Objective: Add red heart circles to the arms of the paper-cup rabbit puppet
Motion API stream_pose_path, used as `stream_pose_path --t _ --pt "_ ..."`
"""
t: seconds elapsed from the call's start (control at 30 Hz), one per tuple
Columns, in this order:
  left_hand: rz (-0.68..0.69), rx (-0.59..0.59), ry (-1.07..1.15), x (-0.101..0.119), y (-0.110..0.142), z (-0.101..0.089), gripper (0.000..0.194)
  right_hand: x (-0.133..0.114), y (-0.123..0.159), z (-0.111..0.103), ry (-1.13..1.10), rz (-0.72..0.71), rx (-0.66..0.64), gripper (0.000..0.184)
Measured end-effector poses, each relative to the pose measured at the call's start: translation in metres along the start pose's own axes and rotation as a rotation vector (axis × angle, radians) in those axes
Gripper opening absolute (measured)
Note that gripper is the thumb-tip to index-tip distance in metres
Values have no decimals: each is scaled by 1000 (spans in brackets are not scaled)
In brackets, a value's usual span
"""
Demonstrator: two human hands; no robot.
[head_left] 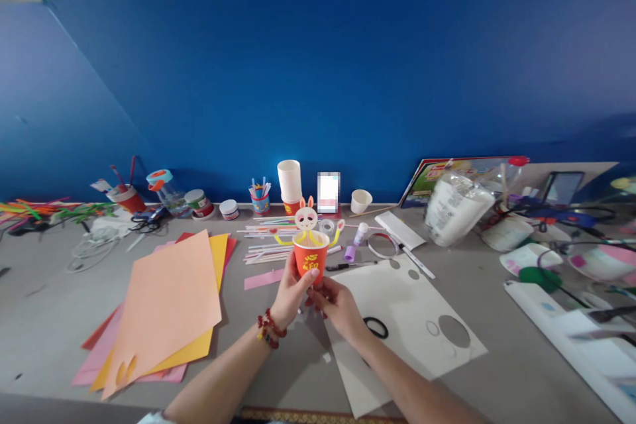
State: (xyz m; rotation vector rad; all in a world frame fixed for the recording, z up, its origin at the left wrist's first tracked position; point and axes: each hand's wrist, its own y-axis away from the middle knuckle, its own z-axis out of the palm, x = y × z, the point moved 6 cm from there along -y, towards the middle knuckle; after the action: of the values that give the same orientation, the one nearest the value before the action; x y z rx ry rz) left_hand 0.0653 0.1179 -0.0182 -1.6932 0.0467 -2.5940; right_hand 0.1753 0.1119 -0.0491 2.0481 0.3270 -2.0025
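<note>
My left hand (292,285), with red bead bracelets at the wrist, is wrapped round an orange-red paper cup (311,256) with yellow lettering. Out of the cup's top rises a white paper bunny head (306,217) with pink ears, and yellow arms stick out at both sides. Beneath the cup, the fingers of my right hand (334,301) are pinched together near its base; what they hold there, probably something thin, is hidden. A white sheet (397,344) with round holes cut in it lies under my right forearm.
Coloured paper sheets (171,298) are stacked at left. Behind the cup lie several straws (263,232) and a stack of white cups (289,179). At right are a glue stick (362,232), a tape ring (382,246), a plastic-wrapped bundle (454,209) and a white power strip (561,338).
</note>
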Motion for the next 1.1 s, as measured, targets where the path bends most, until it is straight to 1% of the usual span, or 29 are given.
stream_pose_path --t 0.1,0.23,0.3,0.5,0.63,0.7,0.87,0.93,1.0,1.1 --pt "-32 -32 -6 -4 1 3 63 0 -1 -3 -5 -1 15 25" --pt "48 47 -2 5 -2 -3 57 2 1 2 25 20 -31 28" --pt "74 71 5 8 -2 -6 57 1 2 4 23 12 -35 31" --pt "-57 -34 -23 -5 1 0 62 -4 1 2 -41 -21 -4 34" --pt "38 40 7 5 -2 -5 59 2 3 6 -1 18 -35 31" --pt "68 52 23 7 -3 -6 58 3 3 7 9 20 -41 31" --pt "-42 -36 -5 -8 2 0 61 -3 1 2 -39 -20 4 30" --pt "-56 -50 -8 -11 3 2 62 -4 0 0 -43 -21 16 31" --pt "-48 -39 -7 -8 2 1 61 -2 1 0 -39 -6 16 32" --pt "29 26 11 3 -3 -3 60 4 3 3 -6 12 -9 34"
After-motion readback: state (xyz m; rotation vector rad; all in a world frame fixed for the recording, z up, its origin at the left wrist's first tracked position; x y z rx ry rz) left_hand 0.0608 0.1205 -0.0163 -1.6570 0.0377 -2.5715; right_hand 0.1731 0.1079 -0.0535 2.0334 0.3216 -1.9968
